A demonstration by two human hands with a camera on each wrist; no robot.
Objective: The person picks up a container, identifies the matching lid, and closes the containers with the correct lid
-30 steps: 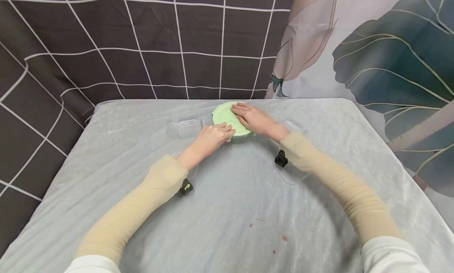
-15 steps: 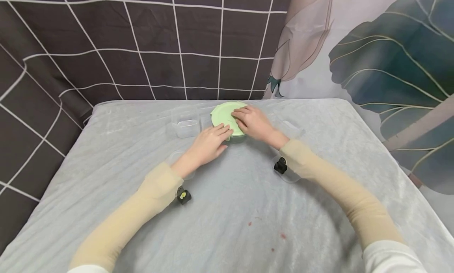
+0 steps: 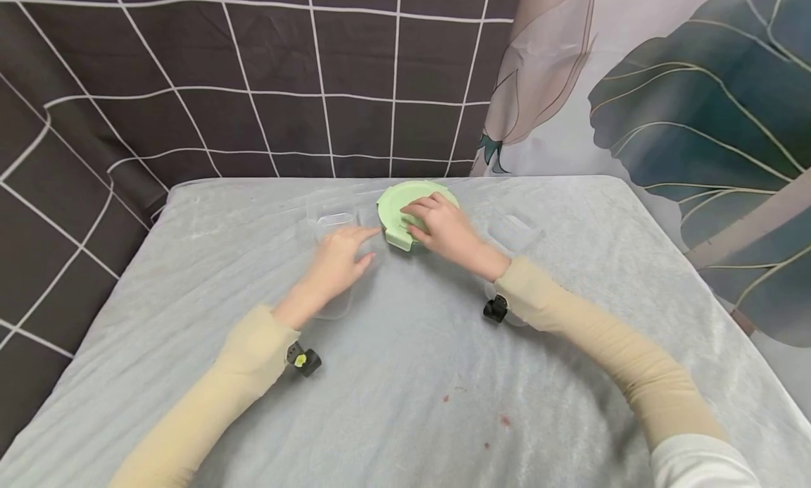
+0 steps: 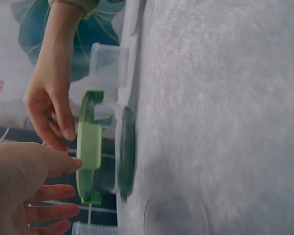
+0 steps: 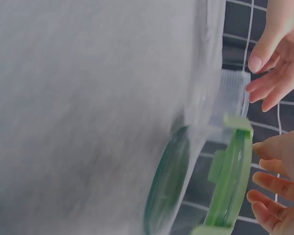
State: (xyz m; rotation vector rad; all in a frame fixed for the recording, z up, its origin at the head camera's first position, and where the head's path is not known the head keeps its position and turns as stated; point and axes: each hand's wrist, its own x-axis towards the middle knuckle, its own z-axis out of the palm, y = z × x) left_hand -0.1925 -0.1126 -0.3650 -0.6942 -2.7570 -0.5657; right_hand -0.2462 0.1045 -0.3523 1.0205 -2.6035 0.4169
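A round clear food container with a light green clip lid (image 3: 393, 201) stands near the back edge of the table. One clip flap (image 3: 399, 239) shows on its front side, facing the left wrist camera too. My right hand (image 3: 443, 229) is over the lid's right half, fingers loosely bent and fingertips close to its top. My left hand (image 3: 334, 261) is just left of the container, holding nothing, with index finger pointing at the rim and thumb apart. In the right wrist view the lid (image 5: 230, 181) sits above a dark green base (image 5: 167, 181).
Clear plastic boxes stand around: one (image 3: 324, 224) behind my left hand, another (image 3: 338, 306) partly under it. To the right are a box (image 3: 512, 231) and one (image 3: 518, 322) partly hidden by the right wrist. A grey cloth (image 3: 405, 375) covers the table; a dark checked curtain (image 3: 361, 122) hangs behind.
My left hand has come off the lid and moved left and toward me, uncovering the front clip flap. The right hand has shifted slightly left and toward me over the lid. The container stays put.
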